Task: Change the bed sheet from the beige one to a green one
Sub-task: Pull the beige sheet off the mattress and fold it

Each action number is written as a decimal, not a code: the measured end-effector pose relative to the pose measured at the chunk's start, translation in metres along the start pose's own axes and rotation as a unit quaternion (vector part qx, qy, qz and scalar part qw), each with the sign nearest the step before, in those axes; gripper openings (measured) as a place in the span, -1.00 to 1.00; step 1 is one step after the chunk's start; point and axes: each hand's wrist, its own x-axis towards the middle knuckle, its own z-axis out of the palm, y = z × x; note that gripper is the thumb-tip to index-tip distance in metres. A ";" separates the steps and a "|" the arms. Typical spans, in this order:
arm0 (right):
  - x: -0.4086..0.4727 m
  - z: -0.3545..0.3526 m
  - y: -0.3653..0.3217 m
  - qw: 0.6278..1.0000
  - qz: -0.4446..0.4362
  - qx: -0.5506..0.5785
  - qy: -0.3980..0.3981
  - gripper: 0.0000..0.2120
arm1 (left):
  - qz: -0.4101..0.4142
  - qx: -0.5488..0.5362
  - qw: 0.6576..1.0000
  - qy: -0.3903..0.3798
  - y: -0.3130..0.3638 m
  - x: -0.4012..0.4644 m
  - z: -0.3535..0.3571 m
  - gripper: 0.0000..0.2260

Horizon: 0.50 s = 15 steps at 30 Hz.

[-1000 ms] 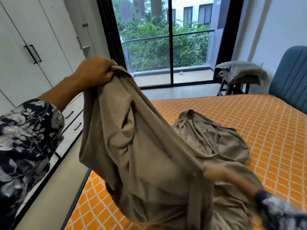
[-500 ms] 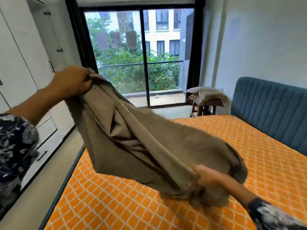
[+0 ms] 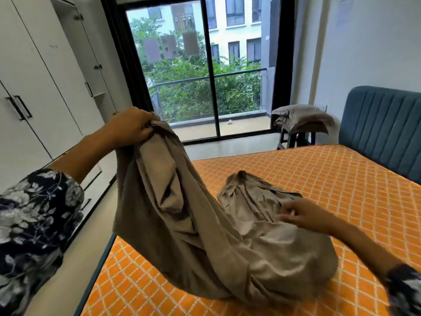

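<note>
The beige bed sheet point(image 3: 218, 242) is bunched up, one end raised in the air and the rest heaped on the bare orange quilted mattress point(image 3: 330, 179). My left hand point(image 3: 131, 128) grips its raised end at upper left, fingers curled round the cloth. Over the heap, my right hand point(image 3: 303, 213) is blurred with fingers loosely spread, and whether it touches the cloth is unclear. No green sheet is in view.
White wardrobe doors and drawers point(image 3: 34, 92) line the left wall, with a narrow strip of floor beside the bed. A blue padded headboard point(image 3: 382, 128) stands at right. Beige pillows point(image 3: 303, 118) lie stacked on a dark stool near the glass balcony door point(image 3: 205, 76).
My right hand has let go of the sheet's lower part and lifted off it. The heap has dropped onto the mattress. My left hand still holds the raised end.
</note>
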 end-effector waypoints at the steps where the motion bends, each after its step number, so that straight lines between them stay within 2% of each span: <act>1: 0.006 0.016 -0.012 0.999 -0.019 0.012 -0.022 -0.76 | 0.011 -0.010 1.000 0.003 0.003 -0.004 -0.002 -0.74; 4: 0.023 0.047 -0.049 0.996 -0.072 0.038 -0.036 -0.93 | 0.051 -0.031 0.998 0.018 0.015 -0.017 -0.012 -0.69; 7: 0.034 0.061 -0.084 0.983 -0.128 0.128 0.014 -0.77 | 0.067 -0.047 0.997 -0.002 0.030 -0.030 -0.021 -0.74; 10: 0.038 0.062 -0.108 0.966 -0.157 0.198 0.054 -0.68 | 0.047 -0.058 0.997 -0.021 0.039 -0.043 -0.025 -0.57; 15: 0.035 0.075 -0.123 0.942 -0.201 0.270 0.011 -0.82 | 0.015 -0.055 0.997 -0.051 0.044 -0.056 -0.028 -0.53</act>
